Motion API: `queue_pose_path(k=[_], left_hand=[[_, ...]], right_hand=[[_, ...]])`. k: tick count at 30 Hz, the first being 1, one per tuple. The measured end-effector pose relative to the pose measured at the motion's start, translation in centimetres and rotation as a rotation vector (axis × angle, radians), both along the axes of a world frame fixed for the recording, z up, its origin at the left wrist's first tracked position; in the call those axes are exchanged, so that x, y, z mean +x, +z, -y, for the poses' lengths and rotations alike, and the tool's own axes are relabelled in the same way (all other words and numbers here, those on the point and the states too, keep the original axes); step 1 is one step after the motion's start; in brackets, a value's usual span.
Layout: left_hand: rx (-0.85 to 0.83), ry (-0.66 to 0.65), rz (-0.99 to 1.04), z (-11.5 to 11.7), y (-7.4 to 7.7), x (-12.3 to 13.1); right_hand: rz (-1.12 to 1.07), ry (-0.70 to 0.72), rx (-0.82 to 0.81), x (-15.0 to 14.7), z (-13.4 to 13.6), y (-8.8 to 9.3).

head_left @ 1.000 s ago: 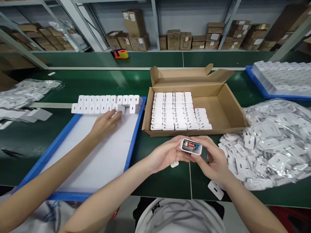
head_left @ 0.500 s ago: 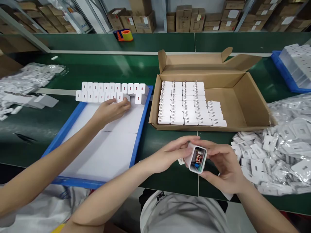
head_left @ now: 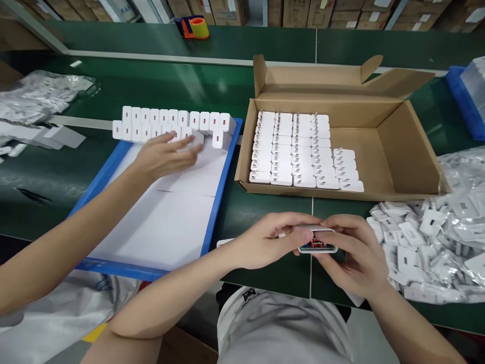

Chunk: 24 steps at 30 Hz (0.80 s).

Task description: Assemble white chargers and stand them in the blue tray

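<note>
Between my two hands is a white charger housing [head_left: 317, 248], its open end turned toward me so that reddish parts and circuitry show inside. My left hand [head_left: 265, 240] grips it from the left, the thumb lying at the rim of the opening. From the right, my right hand [head_left: 354, 253] holds it too, with a finger across the opening and the thumb below. My fingers hide much of the casing. Just beyond my hands is a cardboard box [head_left: 386, 189] with rows of white chargers [head_left: 301, 151], their metal prongs upward.
A co-worker's hand [head_left: 166, 156] hovers by two rows of white chargers [head_left: 162, 119] on a blue-rimmed tray [head_left: 215, 217]. Loose white plates in plastic bags [head_left: 428, 247] lie at right. An orange tape roll [head_left: 197, 28] sits at the back.
The charger housing has been tilted between my hands, so its opening looks flatter, and my right finger now lies across it. The co-worker's hand has drawn back slightly from the chargers.
</note>
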<state>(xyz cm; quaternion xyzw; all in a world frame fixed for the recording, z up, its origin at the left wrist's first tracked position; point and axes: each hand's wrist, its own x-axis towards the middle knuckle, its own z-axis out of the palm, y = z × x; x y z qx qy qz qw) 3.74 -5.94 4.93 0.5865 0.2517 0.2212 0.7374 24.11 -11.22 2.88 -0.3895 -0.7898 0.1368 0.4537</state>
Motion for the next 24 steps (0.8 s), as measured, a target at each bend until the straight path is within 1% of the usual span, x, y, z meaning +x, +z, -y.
queue_pose_path(k=[2, 6, 12, 15, 18, 20, 22, 24], left_hand=[[0.045, 0.004, -0.012, 0.05, -0.13, 0.05], [0.109, -0.006, -0.008, 0.0, 0.02, 0.1], [0.172, 0.002, -0.036, -0.05, -0.03, 0.12], [0.125, -0.015, -0.009, 0.14, -0.16, 0.07], [0.02, -0.028, 0.05, 0.28, -0.05, -0.08], [-0.032, -0.042, 0.059, 0.26, 0.15, -0.19], [-0.032, -0.079, 0.047, 0.21, 0.34, -0.23], [0.023, -0.106, 0.027, 0.2, 0.43, -0.21]], right_hand=[[0.05, -0.021, 0.034, -0.02, 0.0, 0.14], [0.108, -0.024, 0.036, 0.0, 0.14, 0.09], [0.129, -0.014, 0.101, -0.02, 0.17, -0.05], [0.06, 0.024, 0.015, 0.1, 0.03, -0.08], [-0.141, 0.083, -0.124, 0.34, -0.05, -0.15], [-0.223, 0.146, -0.189, 0.51, -0.07, -0.15], [-0.202, 0.225, -0.226, 0.65, -0.07, -0.1], [-0.152, 0.281, -0.24, 0.74, -0.09, -0.05]])
